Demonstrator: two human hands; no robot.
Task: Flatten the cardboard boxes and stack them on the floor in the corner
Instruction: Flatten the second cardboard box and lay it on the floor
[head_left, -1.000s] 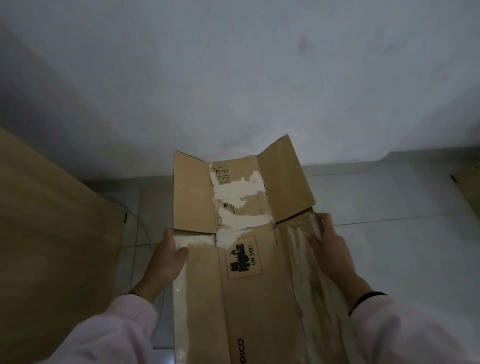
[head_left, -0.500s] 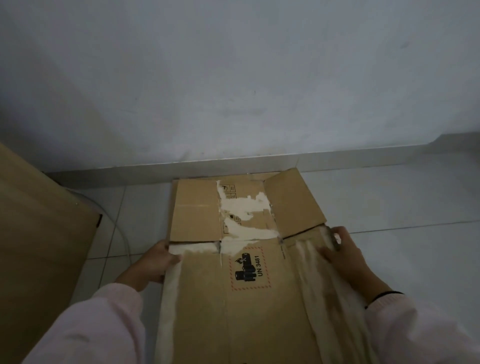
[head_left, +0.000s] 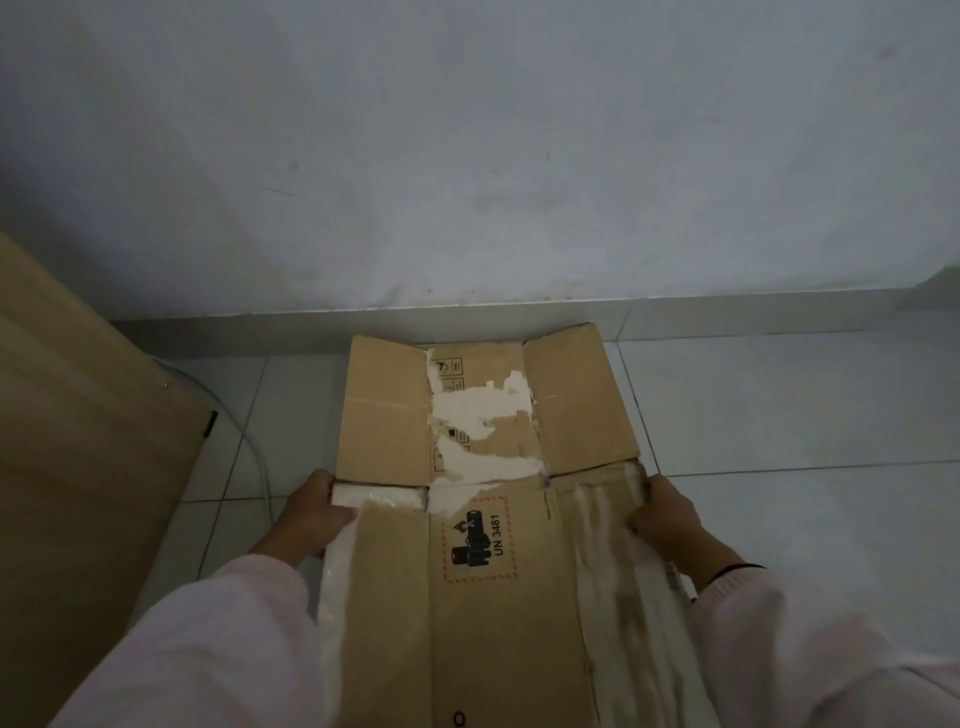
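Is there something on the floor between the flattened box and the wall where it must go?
Nothing visible does. The box, held by the left hand and right hand, already reaches near the baseboard; a thin cable lies only to its left.

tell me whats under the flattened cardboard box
Light floor tiles show all around the flattened cardboard box, and its far flaps seem to lie on them near the baseboard. Whatever is directly beneath is covered; no other flattened box shows at its edges.
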